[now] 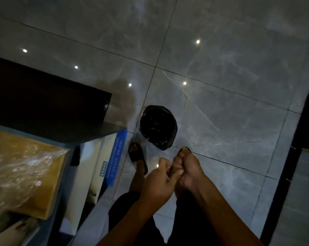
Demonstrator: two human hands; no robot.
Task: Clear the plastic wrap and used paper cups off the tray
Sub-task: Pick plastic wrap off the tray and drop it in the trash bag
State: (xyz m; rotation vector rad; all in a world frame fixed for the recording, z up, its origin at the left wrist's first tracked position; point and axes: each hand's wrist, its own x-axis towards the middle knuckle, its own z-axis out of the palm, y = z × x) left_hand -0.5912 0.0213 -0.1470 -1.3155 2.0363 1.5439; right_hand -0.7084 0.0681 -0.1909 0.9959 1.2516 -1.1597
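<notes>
Crumpled clear plastic wrap (13, 167) lies on a yellow-brown tray (55, 176) at the left edge of the head view. My left hand (158, 183) and my right hand (190, 172) are pressed together low in the middle, over the floor and well to the right of the tray. Both have their fingers curled and I see nothing between them. A small bin lined with a black bag (158, 126) stands on the floor just beyond my hands. No paper cups are in view.
The tray rests on a grey-edged surface beside a dark tabletop (43, 107). A white box with a blue label (113, 157) stands against it. My sandalled foot (137, 157) is on the grey marble floor (230, 77). A dark frame (283, 192) runs along the right.
</notes>
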